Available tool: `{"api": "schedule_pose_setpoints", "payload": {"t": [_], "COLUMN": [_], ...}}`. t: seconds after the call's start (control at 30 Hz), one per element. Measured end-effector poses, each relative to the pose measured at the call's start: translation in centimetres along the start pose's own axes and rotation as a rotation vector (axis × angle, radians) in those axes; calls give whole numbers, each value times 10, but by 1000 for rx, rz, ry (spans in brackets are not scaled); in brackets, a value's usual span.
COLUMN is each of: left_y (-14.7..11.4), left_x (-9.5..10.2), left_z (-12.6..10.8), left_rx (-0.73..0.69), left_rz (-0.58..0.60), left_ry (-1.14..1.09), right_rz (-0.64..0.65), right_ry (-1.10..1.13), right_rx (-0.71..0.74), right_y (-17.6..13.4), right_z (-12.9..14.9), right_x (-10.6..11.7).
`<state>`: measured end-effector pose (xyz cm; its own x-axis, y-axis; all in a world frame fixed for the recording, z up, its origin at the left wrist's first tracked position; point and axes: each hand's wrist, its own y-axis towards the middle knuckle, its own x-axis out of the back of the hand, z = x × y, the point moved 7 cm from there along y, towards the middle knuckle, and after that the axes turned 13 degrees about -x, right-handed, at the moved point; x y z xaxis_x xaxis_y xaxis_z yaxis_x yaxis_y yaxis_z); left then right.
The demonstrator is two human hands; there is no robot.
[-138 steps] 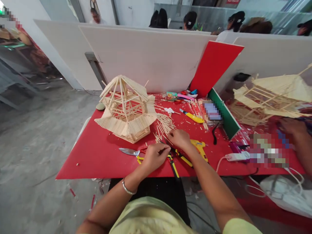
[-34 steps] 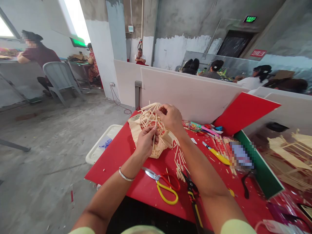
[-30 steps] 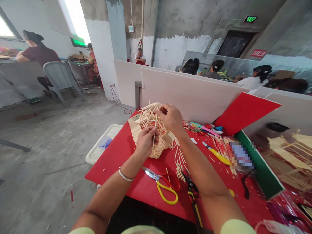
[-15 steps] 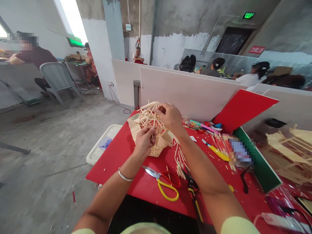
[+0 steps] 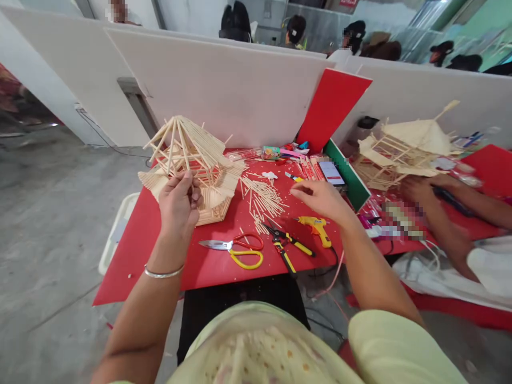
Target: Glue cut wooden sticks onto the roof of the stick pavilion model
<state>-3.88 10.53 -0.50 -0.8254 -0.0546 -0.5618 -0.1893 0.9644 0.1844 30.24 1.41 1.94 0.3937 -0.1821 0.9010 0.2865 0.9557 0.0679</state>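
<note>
On the red tabletop (image 5: 132, 256) stands a pavilion-like model (image 5: 200, 141) of pale wooden sticks, its peaked roof partly covered in sticks. My left hand (image 5: 180, 200) is closed in a pinch at the model's near side; whatever is between the fingertips is too small or hidden to name. My right hand (image 5: 324, 201) is held over the table, right of the loose sticks (image 5: 262, 197), fingers apart and nothing visible in them. Close by it are a utility knife (image 5: 293, 176), partly hidden by the hand, and a yellow glue gun (image 5: 316, 228).
Scissors (image 5: 236, 250) and yellow-black pliers (image 5: 286, 242) lie at the table's near edge. A phone (image 5: 332, 173) rests by a green board (image 5: 348, 178). A white partition (image 5: 232, 90) runs behind. At right, a co-worker's hands (image 5: 424, 194) are by another stick model (image 5: 404, 146).
My right hand has left the model and moved right across the table. The left hand stays by the model. My view has turned right and down, bringing the glue gun and the co-worker's arms into sight.
</note>
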Motion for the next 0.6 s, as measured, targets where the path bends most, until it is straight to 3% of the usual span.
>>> {"api": "schedule_pose_setpoints", "payload": {"t": [0.13, 0.2, 0.33, 0.47, 0.6], "left_y": [0, 1, 2, 0, -1], "left_x": [-1, 1, 5, 5, 5], "left_z": [-1, 1, 3, 3, -1], "left_rx": [-5, 1, 33, 104, 113], "left_rz": [2, -6, -30, -19, -18], "left_ry": [9, 8, 12, -14, -38], "right_rz": [249, 281, 303, 225, 251], "right_ry": [-46, -74, -335, -403, -396], "right_rx": [-151, -146, -202, -247, -201], "right_y": [-45, -72, -117, -126, -112], "right_z": [-55, -57, -61, -76, -83], "right_x": [-54, -83, -130, -144, -148]}}
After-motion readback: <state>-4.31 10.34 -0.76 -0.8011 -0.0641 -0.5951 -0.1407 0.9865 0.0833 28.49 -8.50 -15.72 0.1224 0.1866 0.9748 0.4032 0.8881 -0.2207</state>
